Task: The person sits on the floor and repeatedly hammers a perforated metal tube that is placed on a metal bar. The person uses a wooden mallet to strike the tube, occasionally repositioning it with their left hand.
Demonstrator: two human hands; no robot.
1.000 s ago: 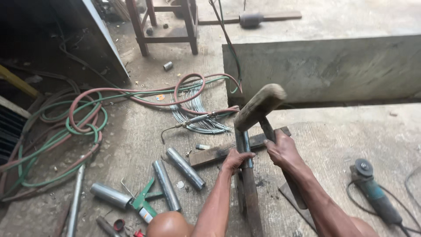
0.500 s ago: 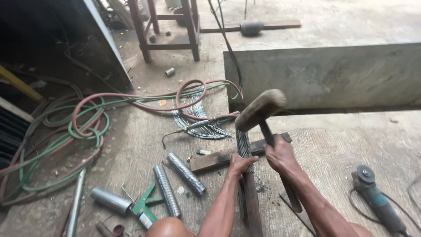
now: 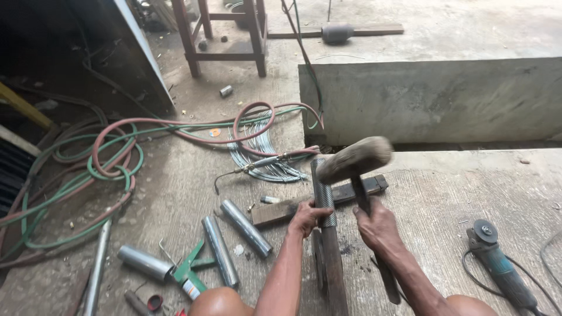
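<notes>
The hammer is raised above the concrete floor, its blurred head lying roughly crosswise and its handle running down and toward the person. The right hand has its fingers clamped around that handle. The left hand has its fingers wrapped around the threaded metal pipe (long axis pointing away from the person), which rests on a flat steel bar over a wooden block. Loose pipe pieces lie to the left, hoses beyond them, an angle grinder to the right.
</notes>
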